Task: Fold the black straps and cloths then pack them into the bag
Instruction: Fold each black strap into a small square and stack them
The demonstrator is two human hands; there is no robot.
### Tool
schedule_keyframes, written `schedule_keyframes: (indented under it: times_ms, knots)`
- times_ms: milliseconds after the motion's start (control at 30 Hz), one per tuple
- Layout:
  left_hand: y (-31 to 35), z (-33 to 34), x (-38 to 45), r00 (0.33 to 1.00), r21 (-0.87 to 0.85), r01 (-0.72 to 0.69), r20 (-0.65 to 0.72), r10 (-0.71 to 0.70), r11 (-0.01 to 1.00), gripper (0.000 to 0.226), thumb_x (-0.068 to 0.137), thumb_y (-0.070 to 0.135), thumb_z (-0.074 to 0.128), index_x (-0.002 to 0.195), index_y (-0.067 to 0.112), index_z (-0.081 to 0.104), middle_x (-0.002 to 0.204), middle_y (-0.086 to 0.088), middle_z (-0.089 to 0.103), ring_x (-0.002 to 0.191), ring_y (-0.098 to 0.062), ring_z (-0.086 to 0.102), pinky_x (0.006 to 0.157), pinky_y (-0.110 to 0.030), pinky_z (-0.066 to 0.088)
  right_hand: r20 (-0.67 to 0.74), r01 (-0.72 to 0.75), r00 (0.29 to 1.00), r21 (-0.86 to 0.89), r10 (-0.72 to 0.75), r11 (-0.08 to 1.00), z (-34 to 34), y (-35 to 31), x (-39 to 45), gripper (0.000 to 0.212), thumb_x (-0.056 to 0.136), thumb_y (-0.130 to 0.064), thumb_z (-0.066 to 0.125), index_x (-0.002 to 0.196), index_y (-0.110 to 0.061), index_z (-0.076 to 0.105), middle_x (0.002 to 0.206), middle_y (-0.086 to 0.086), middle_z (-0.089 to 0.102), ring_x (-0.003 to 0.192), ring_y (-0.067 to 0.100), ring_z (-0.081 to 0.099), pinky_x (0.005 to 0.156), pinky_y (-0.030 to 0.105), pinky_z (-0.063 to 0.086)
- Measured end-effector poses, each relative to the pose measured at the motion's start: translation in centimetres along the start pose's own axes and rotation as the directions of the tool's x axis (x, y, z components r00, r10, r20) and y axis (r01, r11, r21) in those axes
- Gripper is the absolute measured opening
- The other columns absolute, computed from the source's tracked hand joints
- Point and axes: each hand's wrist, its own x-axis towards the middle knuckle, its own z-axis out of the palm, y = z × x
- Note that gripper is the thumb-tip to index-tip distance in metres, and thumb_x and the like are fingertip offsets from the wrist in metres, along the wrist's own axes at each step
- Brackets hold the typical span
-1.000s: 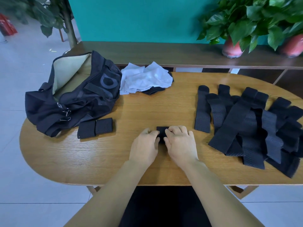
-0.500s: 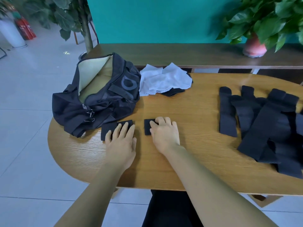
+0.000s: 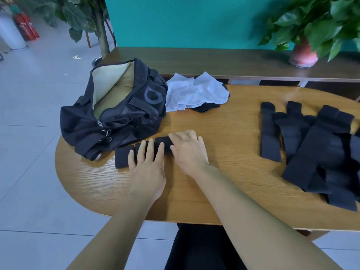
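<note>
Head view is showing a black bag (image 3: 116, 121) lying on its side at the left end of the oval wooden worktop (image 3: 224, 172), its mouth gaping toward the far edge and its pale lining showing; nothing can be made out inside it. A large grey ring-shaped mark is printed on its side, and small white lettering by the metal clips is too small to read.

Three folded black straps (image 3: 121, 158) are lying in a row just in front of the bag, near the left part of the front edge. The left hand (image 3: 147, 168) is resting flat on the first two, fingers straight and slightly spread. The right hand (image 3: 190, 151) is pressing on the third folded piece (image 3: 163, 142), at the right end of the row, with fingers extended and close together; whether it is touching the neighbouring strap is hard to tell.

A crumpled white cloth (image 3: 196, 92) is lying at the far edge beside the bag, on top of a black cloth (image 3: 206, 108) that is peeking out beneath it.

A heap of unfolded black straps (image 3: 311, 152) is sprawling over the right end of the worktop, overlapping too much to count exactly.

Behind the worktop, one potted plant in a pink pot (image 3: 303, 55) is standing on a dark shelf (image 3: 214, 59).
</note>
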Motion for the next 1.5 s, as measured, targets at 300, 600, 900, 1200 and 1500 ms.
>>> schedule_keyframes:
  times_ms: [300, 600, 900, 1200, 1500]
  knots:
    - [11.0, -1.0, 0.8, 0.924, -0.242, -0.356, 0.050, 0.378, 0.902, 0.050, 0.106, 0.024, 0.027, 0.154, 0.022, 0.018, 0.163, -0.003, 0.006, 0.150, -0.018, 0.001, 0.119, -0.034, 0.006, -0.121, -0.384, 0.923, -0.201, 0.366, 0.901, -5.3, 12.1, -7.3, 0.030, 0.094, -0.013, 0.044, 0.120, -0.012, 0.058, 0.136, 0.007, 0.052, 0.138, 0.029, 0.027, 0.103, 0.040, 0.026]
    - [21.6, 0.9, 2.5, 0.788, -0.249, -0.558, 0.141, 0.599, 0.792, 0.053, 0.103, 0.013, 0.032, 0.154, 0.014, 0.019, 0.161, -0.002, 0.017, 0.148, -0.015, 0.013, 0.118, -0.029, 0.007, 0.118, -0.550, 0.781, -0.334, 0.613, 0.765, -6.1, 19.1, -11.9, 0.056, 0.095, -0.025, 0.045, 0.148, -0.017, 0.028, 0.160, 0.009, 0.010, 0.147, 0.027, 0.004, 0.117, 0.048, 0.008]
    - [21.6, -0.3, 1.3, 0.823, -0.177, -0.550, 0.053, 0.566, 0.816, 0.053, 0.094, 0.007, 0.043, 0.145, 0.020, 0.040, 0.149, 0.006, 0.038, 0.135, -0.015, 0.037, 0.112, -0.027, 0.017, 0.086, -0.572, 0.785, -0.278, 0.613, 0.772, -6.6, 21.3, -12.6, 0.061, 0.097, -0.024, 0.042, 0.151, -0.013, 0.018, 0.161, 0.012, 0.004, 0.147, 0.029, 0.001, 0.116, 0.052, 0.009]
    - [18.7, -0.9, -2.8, 0.860, -0.179, -0.509, -0.056, 0.508, 0.842, 0.051, 0.048, -0.001, 0.084, 0.093, 0.022, 0.076, 0.091, 0.009, 0.072, 0.080, -0.013, 0.068, 0.078, -0.032, 0.053, -0.124, -0.438, 0.899, -0.253, 0.421, 0.862, -6.4, 19.1, -12.6, 0.027, 0.088, -0.016, 0.054, 0.114, -0.010, 0.059, 0.140, 0.015, 0.047, 0.137, 0.031, 0.032, 0.108, 0.055, 0.023]
    - [18.3, -0.8, -0.6, 0.834, -0.233, -0.537, -0.001, 0.552, 0.811, 0.025, 0.086, 0.024, 0.065, 0.111, 0.022, 0.068, 0.121, 0.009, 0.064, 0.115, -0.012, 0.057, 0.103, -0.030, 0.032, 0.031, -0.100, 0.993, -0.232, 0.110, 0.968, -5.6, 15.4, -13.6, 0.022, 0.082, -0.022, 0.062, 0.104, -0.018, 0.064, 0.107, -0.001, 0.061, 0.125, 0.028, 0.043, 0.104, 0.046, 0.032]
